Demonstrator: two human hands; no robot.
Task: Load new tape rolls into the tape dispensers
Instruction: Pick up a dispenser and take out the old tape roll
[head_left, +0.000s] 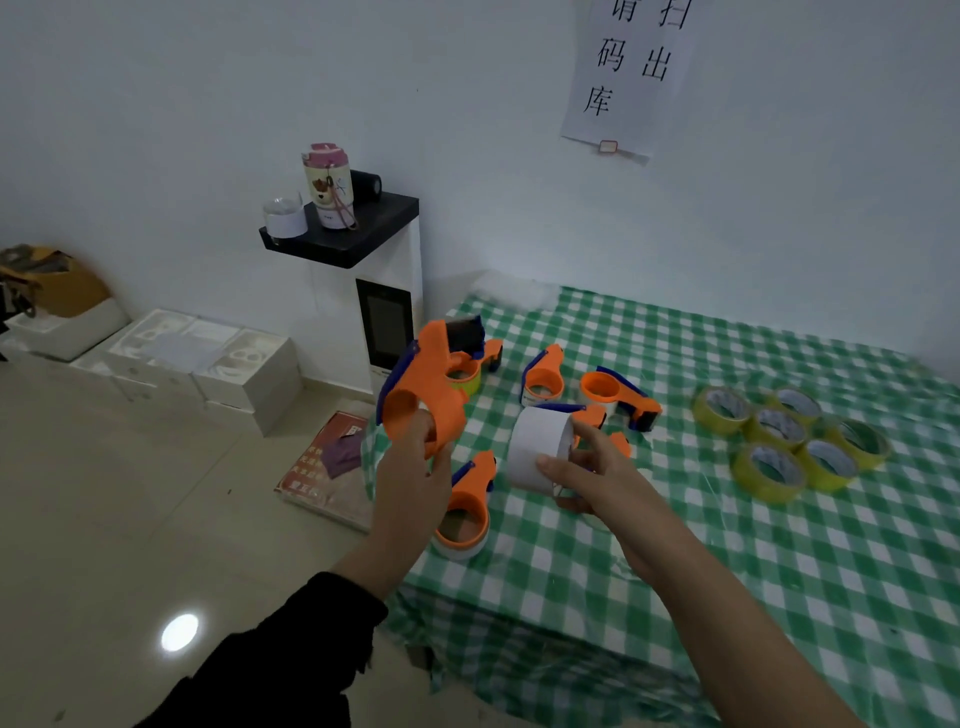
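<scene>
Head camera looks down on a table under a green-and-white checked tablecloth. The left hand is raised over the table's left edge, its fingers curled round the lower end of an orange tape dispenser with blue trim, which it holds tilted in the air. The right hand grips a white tape roll just beside it, above the cloth, with the thumb pressed on the roll's outer face and the fingers curled at its far rim.

A second orange dispenser lies on the cloth below the hands with a white roll in it. A third dispenser and a fourth dispenser lie farther back, near each other. A cluster of yellow tape rolls lies flat on the right side of the table, the rolls touching one another.

Left of the table stands a white cabinet with a black top, carrying a patterned bottle, a glass jar and a black roll. White boxes sit on the floor, and a paper sign hangs on the wall.
</scene>
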